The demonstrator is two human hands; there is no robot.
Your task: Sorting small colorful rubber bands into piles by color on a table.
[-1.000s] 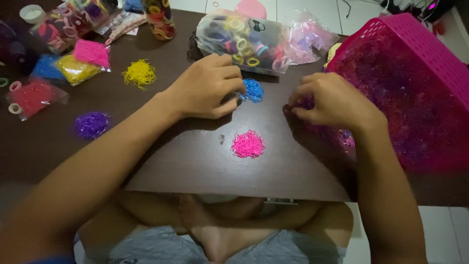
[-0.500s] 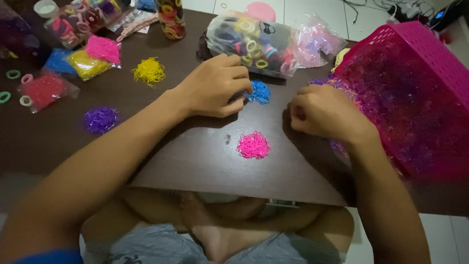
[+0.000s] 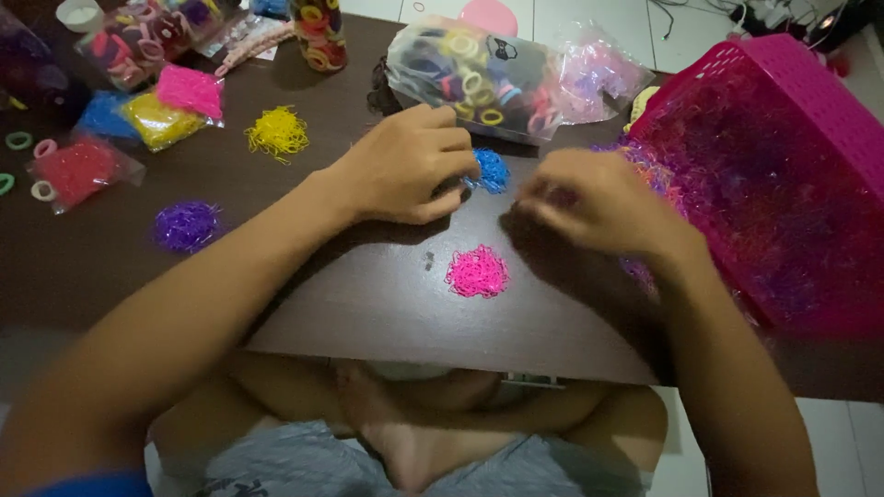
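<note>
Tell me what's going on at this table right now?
A person sits at a dark table sorting tiny rubber bands into piles by colour. The left hand rests on the blue pile. The right hand is beside the pink basket, blurred. A pink pile lies between the hands; yellow and purple piles lie further left.

Two hands, the left hand (image 3: 405, 166) and right hand (image 3: 589, 198), rest on one dark table (image 3: 368, 304). Four loose piles of tiny rubber bands: yellow (image 3: 276, 132), purple (image 3: 185, 225), blue (image 3: 490, 170), pink (image 3: 477, 271). One pink basket (image 3: 792, 120).
</note>
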